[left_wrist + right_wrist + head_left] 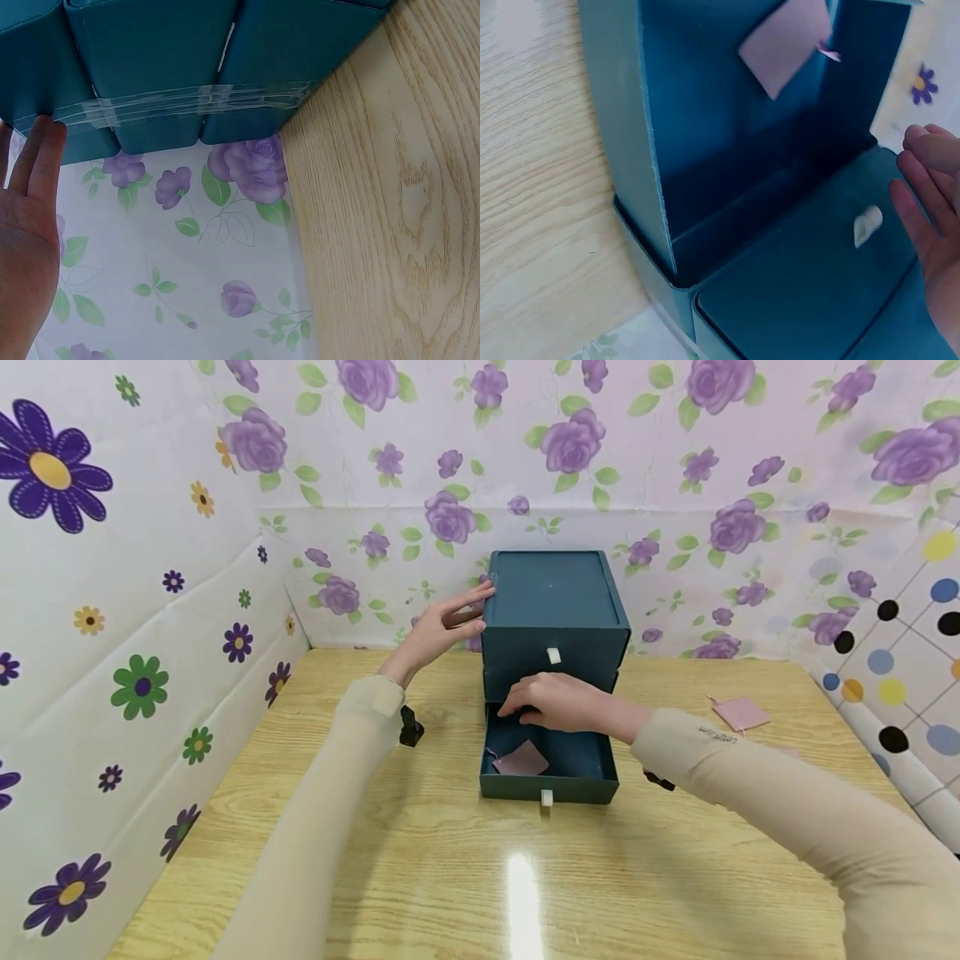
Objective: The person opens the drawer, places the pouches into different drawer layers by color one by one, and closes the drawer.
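A dark teal cabinet [555, 589] with stacked drawers stands near the back wall. Its bottom drawer [510, 788] is pulled out, and a pink square piece with a small cord [522, 759] lies inside. My left hand [435, 635] rests its straight fingers against the cabinet's left side near the top; the left wrist view shows fingertips by clear tape [150, 112] on that side. Over the open drawer hovers my right hand [558, 700], fingers loosely bent with nothing between them. In the right wrist view it is beside the middle drawer's white pull tab [868, 225].
To the right of the cabinet, another pink square piece [741, 713] lies on the wooden table [435, 860], with one more partly hidden by my right sleeve. Small black objects stand left [411, 728] and right [660, 781] of the cabinet. Flowered sheets cover the walls.
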A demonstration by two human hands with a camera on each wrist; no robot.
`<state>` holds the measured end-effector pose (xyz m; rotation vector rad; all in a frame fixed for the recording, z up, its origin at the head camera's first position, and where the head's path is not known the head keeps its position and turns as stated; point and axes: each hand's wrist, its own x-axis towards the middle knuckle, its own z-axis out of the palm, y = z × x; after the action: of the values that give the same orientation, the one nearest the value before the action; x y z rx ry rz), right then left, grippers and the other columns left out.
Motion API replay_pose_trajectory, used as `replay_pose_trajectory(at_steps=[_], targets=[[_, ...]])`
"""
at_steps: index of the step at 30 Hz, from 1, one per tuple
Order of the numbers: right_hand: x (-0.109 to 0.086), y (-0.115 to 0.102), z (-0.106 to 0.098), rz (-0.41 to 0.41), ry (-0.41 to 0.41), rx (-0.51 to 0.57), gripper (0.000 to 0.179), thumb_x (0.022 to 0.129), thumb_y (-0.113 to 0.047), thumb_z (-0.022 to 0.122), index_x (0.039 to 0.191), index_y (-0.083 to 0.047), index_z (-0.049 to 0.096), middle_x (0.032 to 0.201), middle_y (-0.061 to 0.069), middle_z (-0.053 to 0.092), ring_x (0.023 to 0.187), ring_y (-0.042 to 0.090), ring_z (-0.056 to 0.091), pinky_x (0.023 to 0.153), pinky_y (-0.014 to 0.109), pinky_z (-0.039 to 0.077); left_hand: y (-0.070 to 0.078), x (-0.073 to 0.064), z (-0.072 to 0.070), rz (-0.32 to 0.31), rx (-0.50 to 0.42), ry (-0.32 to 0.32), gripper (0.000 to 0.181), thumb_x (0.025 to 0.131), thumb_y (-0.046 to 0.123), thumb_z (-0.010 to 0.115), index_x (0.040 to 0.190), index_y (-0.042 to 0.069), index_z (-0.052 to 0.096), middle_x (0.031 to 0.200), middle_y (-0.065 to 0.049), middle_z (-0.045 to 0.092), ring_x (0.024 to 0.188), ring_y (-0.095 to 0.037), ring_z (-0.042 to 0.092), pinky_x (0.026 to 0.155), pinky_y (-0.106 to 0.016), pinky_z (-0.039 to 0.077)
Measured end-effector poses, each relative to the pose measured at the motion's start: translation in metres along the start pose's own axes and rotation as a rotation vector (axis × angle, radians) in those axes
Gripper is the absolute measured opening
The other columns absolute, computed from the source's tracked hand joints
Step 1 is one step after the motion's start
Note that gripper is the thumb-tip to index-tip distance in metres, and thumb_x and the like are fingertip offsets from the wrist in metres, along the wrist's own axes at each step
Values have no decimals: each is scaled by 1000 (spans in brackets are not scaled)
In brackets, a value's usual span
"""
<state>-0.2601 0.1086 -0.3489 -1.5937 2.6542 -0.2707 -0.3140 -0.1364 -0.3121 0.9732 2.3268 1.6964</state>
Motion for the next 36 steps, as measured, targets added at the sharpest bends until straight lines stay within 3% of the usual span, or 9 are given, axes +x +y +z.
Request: replay_pose_trajectory(at_steps=[11,21,25,28,33,36], targets=[[-18,2,-22,-35,147,-2,31,90,-11,72,121,-15,72,119,1,72,110,16,68,92,33,59,0,0,0,1,-3,6,55,100,15,57,153,13,40,165,1,26,148,-31,36,117,-48,39],[-46,1,-53,-92,405,40,34,84,-1,75,117,-8,73,114,10,73,103,24,70,83,37,61,-2,0,0,7,-10,9,56,100,15,57,153,12,40,165,1,26,148,-31,36,117,-48,39],[-63,7,-64,-65,502,14,38,80,4,77,116,-6,73,111,11,74,98,26,71,74,38,61,-2,0,0,16,-9,6,56,100,15,58,153,12,39,165,0,26,148,-31,36,117,-47,40],[-79,13,-72,-13,538,2,38,81,4,76,117,-7,73,111,10,74,93,24,70,69,28,58,-2,0,0,17,-12,4,56,100,15,57,153,11,39,166,-1,25,148,-30,35,116,-46,40],[-106,24,-83,56,625,-23,40,79,6,76,117,-7,73,111,9,75,89,19,69,76,5,46,-2,1,1,15,-14,8,56,100,15,57,153,12,40,165,0,26,148,-29,36,116,-45,41],[-122,37,-84,85,697,-52,45,76,10,77,117,-10,74,108,10,75,91,0,67,82,-1,44,-2,1,1,10,-10,13,56,100,15,57,153,13,40,165,1,26,148,-29,37,116,-46,41]])
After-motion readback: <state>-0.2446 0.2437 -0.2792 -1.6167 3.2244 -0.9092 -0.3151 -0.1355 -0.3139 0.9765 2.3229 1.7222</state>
